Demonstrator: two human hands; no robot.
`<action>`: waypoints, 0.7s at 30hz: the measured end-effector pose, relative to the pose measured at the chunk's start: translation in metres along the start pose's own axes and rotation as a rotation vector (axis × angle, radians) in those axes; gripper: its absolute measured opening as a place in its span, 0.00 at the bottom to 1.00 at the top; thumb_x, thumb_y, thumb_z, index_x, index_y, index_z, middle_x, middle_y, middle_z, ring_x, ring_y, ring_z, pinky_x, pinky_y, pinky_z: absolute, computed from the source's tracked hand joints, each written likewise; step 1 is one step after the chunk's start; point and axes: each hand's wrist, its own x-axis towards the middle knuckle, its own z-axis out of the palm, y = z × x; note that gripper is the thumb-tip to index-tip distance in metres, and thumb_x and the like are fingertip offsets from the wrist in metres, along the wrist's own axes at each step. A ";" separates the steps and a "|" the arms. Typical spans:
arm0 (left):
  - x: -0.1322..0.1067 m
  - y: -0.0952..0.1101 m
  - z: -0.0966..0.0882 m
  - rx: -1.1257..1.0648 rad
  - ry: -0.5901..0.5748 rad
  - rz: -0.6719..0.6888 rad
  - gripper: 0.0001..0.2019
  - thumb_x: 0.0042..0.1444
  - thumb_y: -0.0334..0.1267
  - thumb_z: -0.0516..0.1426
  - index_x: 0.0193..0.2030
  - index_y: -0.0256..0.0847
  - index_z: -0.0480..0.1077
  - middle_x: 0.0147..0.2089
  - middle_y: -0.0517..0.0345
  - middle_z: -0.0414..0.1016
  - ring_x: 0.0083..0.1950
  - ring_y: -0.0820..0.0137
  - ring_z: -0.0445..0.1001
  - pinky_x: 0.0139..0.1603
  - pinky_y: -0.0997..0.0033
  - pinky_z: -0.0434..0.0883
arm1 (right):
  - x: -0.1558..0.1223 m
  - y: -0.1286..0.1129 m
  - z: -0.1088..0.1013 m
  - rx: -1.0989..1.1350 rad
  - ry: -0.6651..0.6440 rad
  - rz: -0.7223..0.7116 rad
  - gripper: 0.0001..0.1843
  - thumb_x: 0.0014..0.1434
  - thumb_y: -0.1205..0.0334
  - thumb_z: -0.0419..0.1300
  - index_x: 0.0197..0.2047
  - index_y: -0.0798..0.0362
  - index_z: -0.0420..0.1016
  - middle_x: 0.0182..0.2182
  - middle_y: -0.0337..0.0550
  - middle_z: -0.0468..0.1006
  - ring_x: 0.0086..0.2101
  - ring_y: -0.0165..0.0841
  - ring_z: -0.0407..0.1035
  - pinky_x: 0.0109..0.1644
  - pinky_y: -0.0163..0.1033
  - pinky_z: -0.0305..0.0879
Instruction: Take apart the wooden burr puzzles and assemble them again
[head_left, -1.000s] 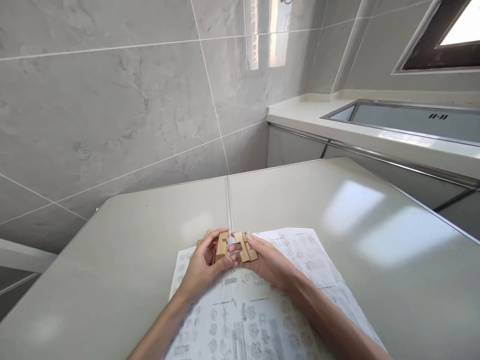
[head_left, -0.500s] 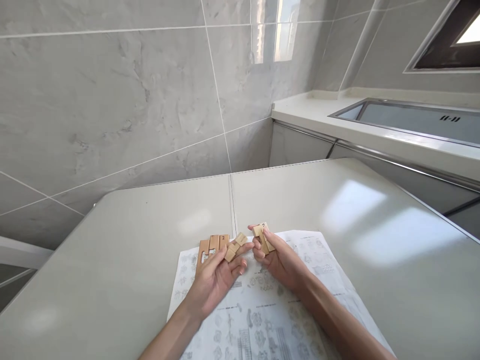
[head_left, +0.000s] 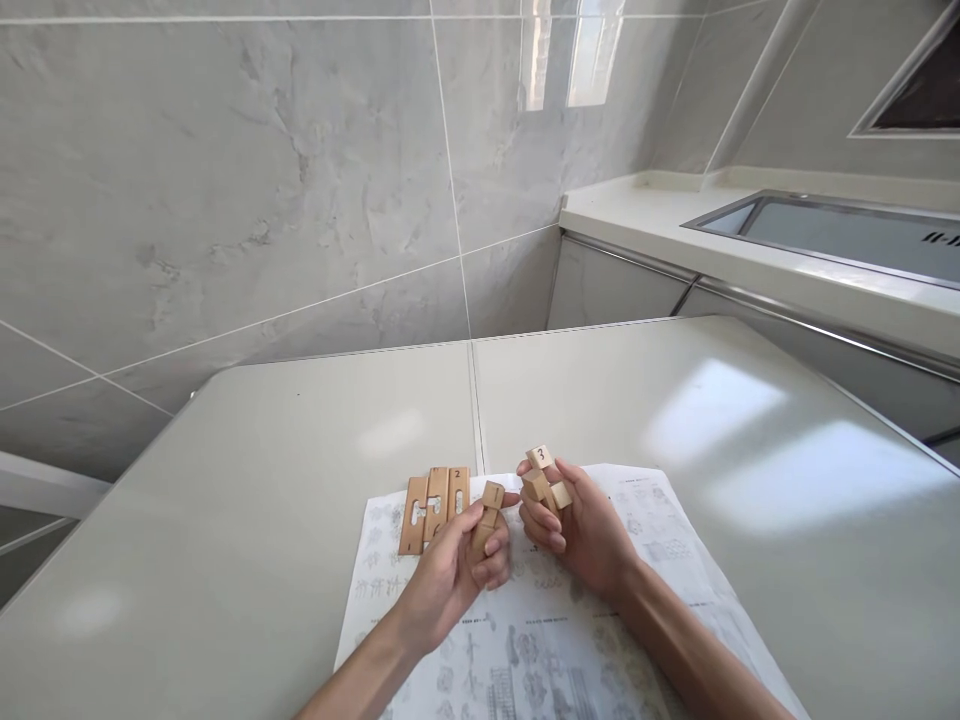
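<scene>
My left hand (head_left: 457, 570) is closed around a small notched wooden puzzle piece (head_left: 489, 510), gripped between thumb and fingers. My right hand (head_left: 577, 525) is closed on other wooden pieces (head_left: 541, 480), one marked with the number 3 on its end. The two hands are a little apart above a printed instruction sheet (head_left: 525, 640). Three flat notched wooden bars (head_left: 433, 503) lie side by side on the sheet's far left corner, just beyond my left hand.
The sheet lies on a pale grey table (head_left: 262, 480) with a seam down the middle. A grey tiled wall (head_left: 225, 180) stands behind. A counter with a steel sink (head_left: 825, 235) is at the right.
The joined wooden puzzle came apart. Three bars now lie on the sheet. My left hand kept one piece, my right hand drew away to the right with the others. The view tilted down slightly.
</scene>
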 end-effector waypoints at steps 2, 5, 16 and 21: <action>0.000 0.000 -0.001 -0.006 0.006 -0.001 0.17 0.72 0.48 0.54 0.54 0.40 0.77 0.34 0.63 0.56 0.26 0.76 0.49 0.32 0.70 0.58 | 0.000 0.000 0.000 0.011 -0.003 0.011 0.18 0.70 0.44 0.57 0.46 0.51 0.76 0.19 0.31 0.60 0.19 0.28 0.48 0.26 0.37 0.49; -0.002 0.000 -0.001 0.002 0.000 0.000 0.13 0.69 0.42 0.56 0.55 0.40 0.75 0.35 0.62 0.58 0.27 0.77 0.51 0.33 0.70 0.58 | -0.002 0.001 -0.001 0.007 0.023 0.036 0.17 0.68 0.46 0.61 0.48 0.52 0.77 0.20 0.32 0.62 0.20 0.28 0.50 0.27 0.36 0.50; -0.004 -0.002 0.000 0.081 -0.030 0.022 0.17 0.74 0.43 0.58 0.64 0.40 0.71 0.47 0.52 0.73 0.30 0.76 0.71 0.36 0.68 0.64 | -0.003 0.006 -0.006 -0.056 0.059 0.037 0.25 0.70 0.37 0.60 0.43 0.53 0.78 0.20 0.30 0.57 0.20 0.26 0.43 0.25 0.33 0.44; -0.002 -0.002 0.002 0.108 -0.072 0.046 0.18 0.74 0.48 0.58 0.60 0.36 0.72 0.43 0.51 0.74 0.28 0.74 0.75 0.35 0.67 0.68 | -0.003 0.005 -0.006 0.004 0.036 0.065 0.22 0.66 0.40 0.64 0.43 0.53 0.79 0.23 0.33 0.61 0.22 0.28 0.49 0.25 0.34 0.47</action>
